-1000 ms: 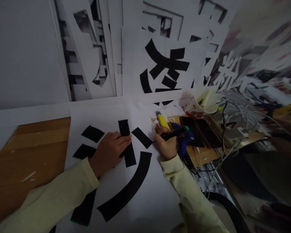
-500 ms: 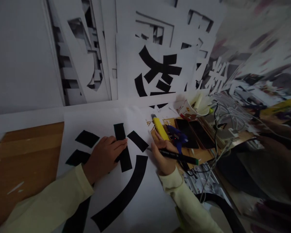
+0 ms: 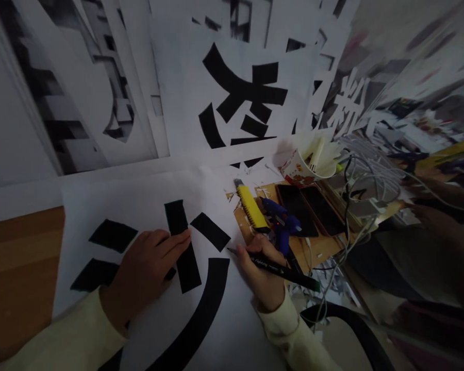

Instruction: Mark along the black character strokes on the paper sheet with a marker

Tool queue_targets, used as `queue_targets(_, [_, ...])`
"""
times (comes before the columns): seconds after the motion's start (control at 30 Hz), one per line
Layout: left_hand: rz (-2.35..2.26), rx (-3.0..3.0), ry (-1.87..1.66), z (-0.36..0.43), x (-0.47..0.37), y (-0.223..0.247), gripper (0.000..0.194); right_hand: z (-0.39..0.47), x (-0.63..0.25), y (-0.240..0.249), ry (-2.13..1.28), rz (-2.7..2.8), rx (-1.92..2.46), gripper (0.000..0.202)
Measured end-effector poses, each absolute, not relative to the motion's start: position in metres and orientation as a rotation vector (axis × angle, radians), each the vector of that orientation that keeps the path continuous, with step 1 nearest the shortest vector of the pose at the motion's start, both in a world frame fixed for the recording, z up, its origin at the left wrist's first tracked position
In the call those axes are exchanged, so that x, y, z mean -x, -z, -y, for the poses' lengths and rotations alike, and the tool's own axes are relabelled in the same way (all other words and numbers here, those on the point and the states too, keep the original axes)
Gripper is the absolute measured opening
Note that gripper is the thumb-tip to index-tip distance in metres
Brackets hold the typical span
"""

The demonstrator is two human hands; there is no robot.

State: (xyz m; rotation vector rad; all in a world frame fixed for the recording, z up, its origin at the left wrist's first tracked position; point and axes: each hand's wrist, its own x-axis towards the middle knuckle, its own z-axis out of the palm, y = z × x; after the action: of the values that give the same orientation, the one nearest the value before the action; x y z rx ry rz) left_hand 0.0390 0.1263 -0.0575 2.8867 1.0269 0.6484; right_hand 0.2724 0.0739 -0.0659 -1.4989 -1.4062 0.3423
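Note:
A white sheet of paper (image 3: 239,319) with several black character strokes lies before me. My left hand (image 3: 149,268) rests on it palm down, fingers stretched out, the fingertips at the edge of a long upright black stroke (image 3: 183,252). In my right hand (image 3: 265,270) is a black marker pen (image 3: 284,269), gripped like a pencil and pointing left. Its tip is beside the lower end of a short slanted stroke (image 3: 211,232). Below that, a long curved stroke (image 3: 204,314) sweeps down to the left. My left hand and sleeve partly cover the strokes at the left.
Right of the paper lie a yellow utility knife (image 3: 252,208), a blue glue gun (image 3: 282,219) and two phones (image 3: 322,208). Behind them stands a paper tub (image 3: 299,167). Cables (image 3: 348,237) trail nearby. Cut-out white boards (image 3: 139,77) lean at the back. Another person's arm (image 3: 441,221) is at right.
My view has shifted, so the boards sit higher and the paper further left. The pen tip has moved slightly along the short stroke's lower end. My left hand stays on the paper.

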Motion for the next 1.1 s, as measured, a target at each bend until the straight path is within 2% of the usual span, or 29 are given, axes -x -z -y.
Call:
queue_targets(0.17, [-1.04,-2.842,-0.6,-0.1272,-0.038,0.0588,0.048,-0.0761,-0.2733,0.059,-0.464,1.482,1.46,0.011])
queue_targets(0.27, [-1.03,-2.84,-0.623,-0.1283,-0.0391,0.058,0.046,-0.0746,-0.2747,0.0584,-0.487,1.526,1.421,0.013])
queue_targets(0.57, [-1.002,-2.835,-0.599,-0.1304,-0.0393,0.055,0.044,-0.0759,-0.2777,0.0589,-0.28,1.716,1.401,0.011])
queue_targets(1.1, [-1.054,-2.817,-0.581,-0.129,-0.0388,0.0579,0.048,-0.0774,-0.2791,0.058,-0.314,1.839,1.385,0.014])
